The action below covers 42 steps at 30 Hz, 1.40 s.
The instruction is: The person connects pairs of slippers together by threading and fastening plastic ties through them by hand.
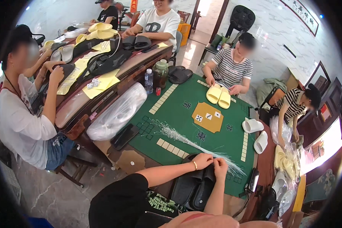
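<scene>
A pair of black slippers (189,187) lies side by side at the near edge of the green mat, in front of me. My left hand (204,161), with a gold bracelet at its wrist, is closed in a pinch over the toe end of the slippers. Close beside it, my right hand (219,167) pinches too. Whatever the fingertips hold is too small to make out. Just beyond both hands, a bundle of thin white plastic strands (178,137) stretches across the mat, its right end fanned out past my right hand.
Across the green mat (171,110), a person handles yellow slippers (218,95). White slippers (254,133) lie at the right edge. At left are a dark phone (124,136), plastic-wrapped bundle (117,110), bottle (148,81) and jar (160,74). Several people work at the long table (74,112).
</scene>
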{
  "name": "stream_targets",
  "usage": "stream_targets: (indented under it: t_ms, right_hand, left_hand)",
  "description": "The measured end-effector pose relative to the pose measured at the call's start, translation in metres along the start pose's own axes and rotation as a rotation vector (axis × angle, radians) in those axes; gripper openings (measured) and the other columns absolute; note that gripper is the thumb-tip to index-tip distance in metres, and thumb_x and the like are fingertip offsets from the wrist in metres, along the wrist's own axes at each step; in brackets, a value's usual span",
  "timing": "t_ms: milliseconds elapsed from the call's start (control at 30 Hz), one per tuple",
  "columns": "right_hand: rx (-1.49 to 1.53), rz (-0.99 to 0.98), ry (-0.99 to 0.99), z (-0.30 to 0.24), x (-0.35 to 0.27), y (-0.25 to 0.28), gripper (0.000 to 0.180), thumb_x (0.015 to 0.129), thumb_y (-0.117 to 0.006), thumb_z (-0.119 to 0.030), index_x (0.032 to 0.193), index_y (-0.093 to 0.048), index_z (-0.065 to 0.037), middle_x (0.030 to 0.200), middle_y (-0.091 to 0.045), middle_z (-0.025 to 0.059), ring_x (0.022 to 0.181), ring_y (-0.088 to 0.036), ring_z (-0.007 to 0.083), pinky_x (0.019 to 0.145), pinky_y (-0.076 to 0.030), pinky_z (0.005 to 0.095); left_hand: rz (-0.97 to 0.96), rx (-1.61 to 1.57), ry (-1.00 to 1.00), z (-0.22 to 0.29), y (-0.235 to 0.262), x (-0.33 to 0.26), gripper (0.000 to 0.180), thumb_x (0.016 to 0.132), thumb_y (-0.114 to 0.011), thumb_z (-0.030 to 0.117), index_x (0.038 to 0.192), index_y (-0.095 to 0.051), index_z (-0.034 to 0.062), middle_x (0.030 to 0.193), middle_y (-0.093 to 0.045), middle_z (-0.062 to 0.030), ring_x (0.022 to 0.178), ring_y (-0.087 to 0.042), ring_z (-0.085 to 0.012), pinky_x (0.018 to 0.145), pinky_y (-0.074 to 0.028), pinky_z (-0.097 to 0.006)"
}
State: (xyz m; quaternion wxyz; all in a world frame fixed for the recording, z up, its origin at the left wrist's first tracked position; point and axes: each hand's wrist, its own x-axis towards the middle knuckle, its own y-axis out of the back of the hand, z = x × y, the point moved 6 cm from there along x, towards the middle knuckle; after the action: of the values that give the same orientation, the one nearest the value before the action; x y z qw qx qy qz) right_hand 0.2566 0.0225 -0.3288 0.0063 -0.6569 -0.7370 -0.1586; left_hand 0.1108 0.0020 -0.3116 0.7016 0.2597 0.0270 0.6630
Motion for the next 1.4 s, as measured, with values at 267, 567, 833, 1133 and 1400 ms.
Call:
stream_targets:
  t_ms: [267, 567, 833, 1133, 1400]
  right_hand:
    - [-0.014, 0.059, 0.061, -0.007, 0.002, 0.003, 0.005, 0.082, -0.059, -0.004, 0.077, -0.058, -0.003, 0.066, -0.053, -0.0025, 0.049, -0.043, 0.0035, 0.045, -0.034, 0.0204]
    - [0.003, 0.129, 0.034, 0.001, 0.002, 0.011, 0.006, 0.083, -0.059, -0.006, 0.078, -0.059, -0.002, 0.064, -0.052, -0.0027, 0.051, -0.042, 0.0040, 0.045, -0.033, 0.0197]
    - [0.067, 0.367, -0.116, -0.002, -0.010, 0.032, 0.008, 0.082, -0.059, -0.007, 0.076, -0.058, -0.002, 0.064, -0.052, -0.0009, 0.051, -0.043, 0.0065, 0.046, -0.035, 0.0212]
    - [-0.065, 0.462, -0.069, -0.003, 0.000, 0.031, 0.013, 0.081, -0.060, -0.013, 0.082, -0.061, 0.000, 0.074, -0.063, 0.0100, 0.071, -0.060, 0.0171, 0.066, -0.048, 0.0295]
    - [-0.072, 0.470, -0.010, -0.015, -0.009, 0.036, 0.011, 0.081, -0.058, -0.011, 0.081, -0.060, 0.000, 0.071, -0.061, 0.0079, 0.067, -0.058, 0.0148, 0.063, -0.046, 0.0291]
  left_hand:
    - [-0.028, 0.002, 0.015, 0.003, 0.001, 0.004, 0.019, 0.081, -0.058, 0.020, 0.085, -0.062, 0.0021, 0.078, -0.064, -0.0146, 0.073, -0.062, -0.0288, 0.066, -0.048, -0.037]
    - [-0.012, -0.024, 0.032, 0.001, 0.002, 0.001, 0.020, 0.081, -0.058, 0.022, 0.085, -0.062, 0.0021, 0.077, -0.064, -0.0146, 0.072, -0.062, -0.0294, 0.066, -0.048, -0.037]
    - [-0.027, -0.042, 0.036, -0.001, -0.004, 0.000, 0.019, 0.080, -0.059, 0.022, 0.082, -0.063, 0.0032, 0.078, -0.064, -0.0132, 0.073, -0.063, -0.0266, 0.066, -0.049, -0.035]
    - [-0.026, -0.023, 0.045, 0.000, 0.003, 0.010, 0.018, 0.082, -0.058, 0.021, 0.084, -0.065, 0.0043, 0.079, -0.064, -0.0147, 0.072, -0.064, -0.0271, 0.065, -0.049, -0.035]
    - [-0.114, -0.049, 0.075, -0.005, -0.013, 0.009, 0.015, 0.084, -0.061, 0.014, 0.088, -0.064, 0.0002, 0.070, -0.061, -0.0018, 0.063, -0.054, -0.0078, 0.060, -0.045, -0.023]
